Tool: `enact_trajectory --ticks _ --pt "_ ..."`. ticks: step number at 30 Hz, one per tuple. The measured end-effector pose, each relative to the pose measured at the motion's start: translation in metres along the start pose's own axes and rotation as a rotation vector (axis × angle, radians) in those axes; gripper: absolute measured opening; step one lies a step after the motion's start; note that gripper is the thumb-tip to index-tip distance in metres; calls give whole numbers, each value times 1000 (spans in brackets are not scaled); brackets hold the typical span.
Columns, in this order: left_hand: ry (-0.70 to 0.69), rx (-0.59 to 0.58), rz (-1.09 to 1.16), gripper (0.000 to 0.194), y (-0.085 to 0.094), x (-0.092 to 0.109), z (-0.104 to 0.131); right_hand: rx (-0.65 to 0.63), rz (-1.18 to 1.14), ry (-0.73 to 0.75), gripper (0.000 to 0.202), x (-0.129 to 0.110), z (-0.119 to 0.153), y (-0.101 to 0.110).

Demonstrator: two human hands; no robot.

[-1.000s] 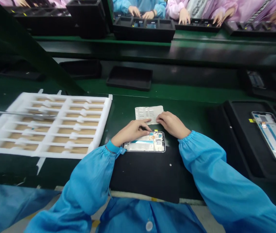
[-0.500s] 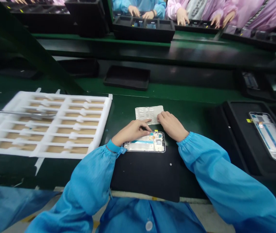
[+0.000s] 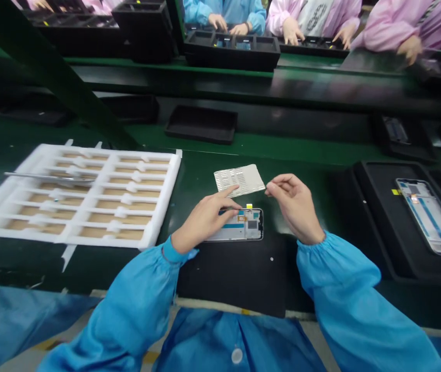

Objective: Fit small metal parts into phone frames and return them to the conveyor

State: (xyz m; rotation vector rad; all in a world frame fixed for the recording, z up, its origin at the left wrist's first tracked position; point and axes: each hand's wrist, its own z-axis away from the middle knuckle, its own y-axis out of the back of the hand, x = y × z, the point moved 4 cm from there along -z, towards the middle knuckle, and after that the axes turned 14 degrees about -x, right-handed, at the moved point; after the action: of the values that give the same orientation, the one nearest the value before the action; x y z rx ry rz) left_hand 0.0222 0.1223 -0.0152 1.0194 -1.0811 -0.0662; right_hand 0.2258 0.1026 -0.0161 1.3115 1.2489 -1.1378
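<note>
A phone frame [image 3: 252, 227] with blue strips and a small yellow tab lies flat on the black mat [image 3: 236, 279]. My left hand [image 3: 205, 214] rests over its left part, fingers apart. The index fingertip presses on the lower edge of a pale sticker sheet [image 3: 239, 179] with rows of small silvery labels, just beyond the frame. To the right of the sheet, my right hand [image 3: 296, 204] is raised with thumb and index pinched together by the sheet's corner. Whatever lies in the pinch is too small to make out.
On the left lies a white foam tray [image 3: 106, 199] with slots, a metal tool [image 3: 50, 178] across it. A black tray [image 3: 383, 227] at right holds another phone frame [image 3: 431, 217]. An empty black tray [image 3: 201, 124] sits beyond. Co-workers' hands [image 3: 228, 26] work across the bench.
My right hand has drawn back from the sheet to the right, rising and turning, with its fingertips pinched. The sheet has tilted slightly. My left hand stays over the phone frame.
</note>
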Motion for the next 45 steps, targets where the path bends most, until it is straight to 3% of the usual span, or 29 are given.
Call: enact_trajectory --ticks 4,9,13,26,33,41,45 --pt "-157 190 -166 18 -7 31 40 -65 100 57 21 -33 39 -11" --pt "-190 322 -307 16 -17 47 72 -315 601 262 14 -61 76 -38" --pt "-188 364 -290 14 -16 45 76 -425 785 292 10 -64 81 -52" --pt "-230 430 -267 13 -20 45 82 -544 1137 259 13 -75 79 -75" --pt "-264 452 -263 14 -20 45 83 -565 1239 362 18 -86 78 -87" --pt "-259 463 -246 18 -23 42 85 -564 1133 331 22 -69 86 -82" --pt "-249 468 -270 14 -24 41 87 -380 1092 390 35 -65 96 -72"
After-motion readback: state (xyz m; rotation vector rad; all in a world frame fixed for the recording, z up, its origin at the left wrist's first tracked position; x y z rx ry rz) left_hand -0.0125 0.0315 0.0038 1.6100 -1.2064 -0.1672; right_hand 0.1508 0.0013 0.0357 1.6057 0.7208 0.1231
